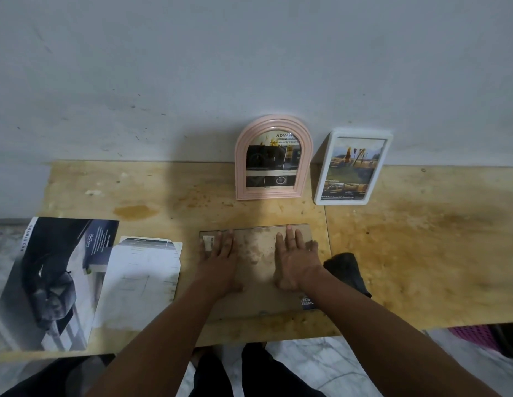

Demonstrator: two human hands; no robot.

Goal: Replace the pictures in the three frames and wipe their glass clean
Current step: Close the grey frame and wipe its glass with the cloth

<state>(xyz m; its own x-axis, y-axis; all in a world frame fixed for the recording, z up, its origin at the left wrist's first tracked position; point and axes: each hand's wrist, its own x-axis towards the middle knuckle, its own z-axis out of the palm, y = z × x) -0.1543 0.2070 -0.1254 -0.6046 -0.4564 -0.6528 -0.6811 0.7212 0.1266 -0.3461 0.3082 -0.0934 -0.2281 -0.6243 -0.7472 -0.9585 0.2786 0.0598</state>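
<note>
A flat frame (256, 250) lies face down on the wooden table (421, 239), its brown backing board up. My left hand (219, 262) presses flat on its left part and my right hand (295, 262) presses flat on its right part, fingers straight. A pink arched frame (273, 159) and a white rectangular frame (353, 167) stand against the wall behind, each with a picture in it. A dark cloth (348, 272) lies on the table just right of my right wrist.
A dark car brochure (53, 282) and a pale printed sheet (140, 285) lie at the table's left. A grey wall (249, 67) rises right behind the table. A purple basket (475, 336) shows under the right front edge.
</note>
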